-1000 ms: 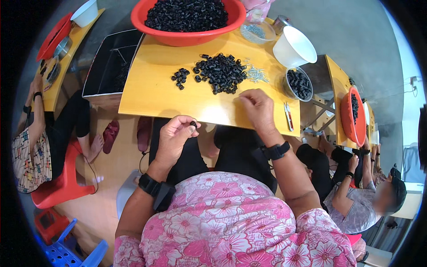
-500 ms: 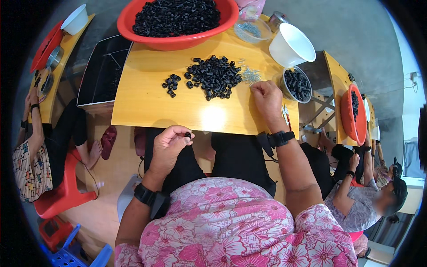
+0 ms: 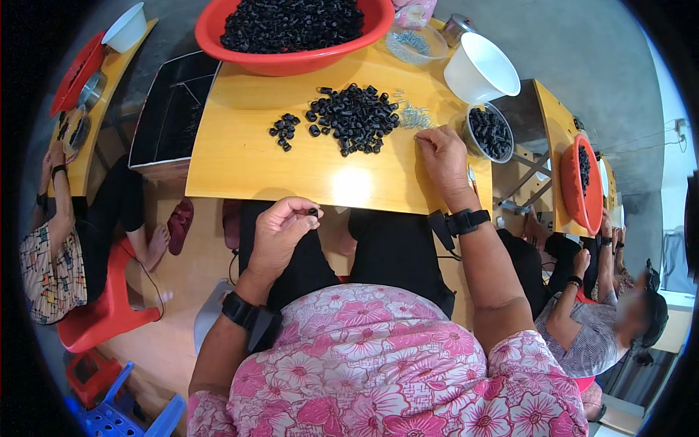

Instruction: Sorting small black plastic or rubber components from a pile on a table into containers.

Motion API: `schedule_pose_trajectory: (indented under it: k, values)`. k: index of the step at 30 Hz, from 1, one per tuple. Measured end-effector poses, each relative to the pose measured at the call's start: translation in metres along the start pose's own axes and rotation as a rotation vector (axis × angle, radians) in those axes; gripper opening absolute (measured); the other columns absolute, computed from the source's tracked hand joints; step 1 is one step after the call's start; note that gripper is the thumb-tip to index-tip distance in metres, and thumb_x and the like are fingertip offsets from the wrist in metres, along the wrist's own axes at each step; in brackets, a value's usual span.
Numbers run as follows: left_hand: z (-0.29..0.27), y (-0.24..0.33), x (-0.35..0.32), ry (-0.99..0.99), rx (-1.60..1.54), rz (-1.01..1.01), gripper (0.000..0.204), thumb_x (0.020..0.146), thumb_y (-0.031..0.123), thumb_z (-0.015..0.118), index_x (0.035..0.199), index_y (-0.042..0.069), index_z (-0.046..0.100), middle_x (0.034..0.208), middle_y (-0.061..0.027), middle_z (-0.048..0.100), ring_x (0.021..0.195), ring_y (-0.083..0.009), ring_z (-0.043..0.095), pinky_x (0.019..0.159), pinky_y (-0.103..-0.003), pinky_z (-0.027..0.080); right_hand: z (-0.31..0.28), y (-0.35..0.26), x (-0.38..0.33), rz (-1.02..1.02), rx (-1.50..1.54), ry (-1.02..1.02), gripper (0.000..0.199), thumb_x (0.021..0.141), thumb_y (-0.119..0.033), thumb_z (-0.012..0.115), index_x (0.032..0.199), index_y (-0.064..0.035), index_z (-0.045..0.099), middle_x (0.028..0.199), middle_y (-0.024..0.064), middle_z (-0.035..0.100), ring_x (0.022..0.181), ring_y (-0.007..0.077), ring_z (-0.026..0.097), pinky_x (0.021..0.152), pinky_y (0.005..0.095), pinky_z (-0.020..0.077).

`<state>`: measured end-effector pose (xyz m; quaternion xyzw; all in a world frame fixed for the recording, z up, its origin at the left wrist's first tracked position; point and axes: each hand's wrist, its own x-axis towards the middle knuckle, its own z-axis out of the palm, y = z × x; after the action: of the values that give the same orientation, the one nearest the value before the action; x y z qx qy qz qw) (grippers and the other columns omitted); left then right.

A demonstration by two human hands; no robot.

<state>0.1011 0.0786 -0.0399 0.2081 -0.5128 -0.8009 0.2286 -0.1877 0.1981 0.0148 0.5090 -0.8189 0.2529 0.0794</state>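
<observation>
Between the thumb and fingers of my left hand (image 3: 285, 227) is a small black plastic cap (image 3: 313, 212), held just off the table's near edge. My right hand (image 3: 443, 154) is pinched closed over the table's right side, beside a scatter of small silver metal pins (image 3: 416, 116); whatever its fingertips hold is too small to make out. A heap of black caps (image 3: 354, 119) lies mid-table, with a smaller group of black caps (image 3: 284, 131) to its left.
A large red basin (image 3: 291, 64) full of black parts stands at the back. Along the right are a clear tub of pins (image 3: 415, 47), a white bowl (image 3: 480, 69) and a tub of black parts (image 3: 490, 133). An open black-lined box (image 3: 164, 109) sits left. Other people sit at side tables.
My right hand has shifted slightly right and away from the pins, fingers still pinched. My left hand stays near the table's edge with the black cap.
</observation>
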Motion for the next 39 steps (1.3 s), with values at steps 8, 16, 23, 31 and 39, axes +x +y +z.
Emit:
schedule_pose_trajectory:
  k: [8, 16, 23, 31, 39]
  values:
    - [0.007, 0.004, 0.002, -0.041, 0.087, 0.056, 0.019, 0.089, -0.001, 0.057, 0.107, -0.004, 0.061, 0.096, -0.008, 0.066, 0.085, -0.0126, 0.062, 0.08, -0.026, 0.051, 0.011, 0.012, -0.018, -0.137, 0.008, 0.05, 0.006, 0.076, -0.002, 0.059, 0.079, -0.0073, 0.061, 0.077, 0.0146, 0.06, 0.073, 0.0351, 0.06, 0.063, 0.0416, 0.05]
    - [0.008, 0.002, -0.002, -0.015, 0.118, 0.068, 0.019, 0.088, 0.0, 0.061, 0.107, -0.003, 0.063, 0.092, -0.0051, 0.065, 0.083, -0.0109, 0.062, 0.076, -0.024, 0.051, 0.012, -0.021, -0.031, 0.027, 0.347, -0.14, 0.009, 0.08, 0.001, 0.063, 0.087, -0.0033, 0.066, 0.079, 0.006, 0.063, 0.068, 0.0152, 0.061, 0.063, 0.0269, 0.0498]
    - [0.007, 0.004, -0.006, -0.022, 0.141, 0.024, 0.02, 0.087, 0.001, 0.063, 0.107, -0.002, 0.064, 0.096, -0.0042, 0.067, 0.087, -0.0087, 0.062, 0.08, -0.023, 0.051, 0.007, -0.107, -0.045, 0.37, 1.034, -0.508, 0.009, 0.087, -0.002, 0.063, 0.094, 0.0012, 0.067, 0.082, 0.0001, 0.064, 0.07, 0.0069, 0.057, 0.065, 0.022, 0.0485]
    - [0.008, 0.004, -0.006, -0.004, 0.181, 0.024, 0.02, 0.085, 0.001, 0.067, 0.105, -0.002, 0.066, 0.096, -0.0022, 0.067, 0.087, -0.0064, 0.061, 0.081, -0.022, 0.05, 0.018, -0.115, -0.046, 0.371, 1.058, -0.618, 0.012, 0.089, -0.006, 0.063, 0.097, 0.0025, 0.067, 0.081, -0.0001, 0.064, 0.066, 0.0061, 0.056, 0.063, 0.0212, 0.0484]
    - [0.009, 0.007, -0.006, 0.0, 0.242, 0.037, 0.017, 0.085, 0.001, 0.067, 0.103, -0.001, 0.067, 0.088, 0.0014, 0.065, 0.078, -0.0037, 0.057, 0.072, -0.02, 0.048, 0.015, -0.124, -0.043, 0.283, 0.869, -0.614, 0.009, 0.086, -0.003, 0.065, 0.093, 0.0032, 0.066, 0.079, 0.0003, 0.064, 0.066, 0.0064, 0.057, 0.062, 0.0219, 0.0484]
